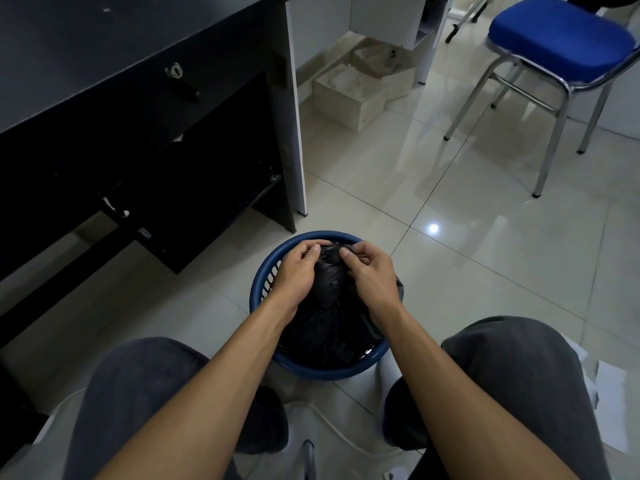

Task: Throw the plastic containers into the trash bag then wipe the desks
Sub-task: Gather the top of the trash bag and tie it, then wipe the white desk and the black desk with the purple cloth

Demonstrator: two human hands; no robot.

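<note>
Head view: your left hand (298,271) and right hand (370,275) both pinch the bunched top of the black plastic trash bag (329,317), with thumbs and fingers curled into the gathered film. The bag sits inside the round blue plastic basket (266,284) with the slotted wall, which stands on the glossy pale tile floor (485,237) between your knees. The pinched bunch lies toward the far side of the basket, directly under your hands. Your left hand grips its left side and your right hand grips just beside it on the right, thumbs near each other but apart.

The film looks thin, so tugging your hands apart sharply could tear the bag at the pinch. The mouth looks gathered shut, so nothing will go in until you spread it. If you lift by the bunch, the bag may snag the basket and drag or tip it, since the basket looks light.

No plastic containers show here, and you cannot tell whether any are already inside the bag. The dark laminate desk (104,46) stands to the left, and only part of its top is in view.

Loose white paper sheets (616,403) lie near right, and a pale cord (332,427) lies near your feet. Either could catch or slide underfoot when you stand.
</note>
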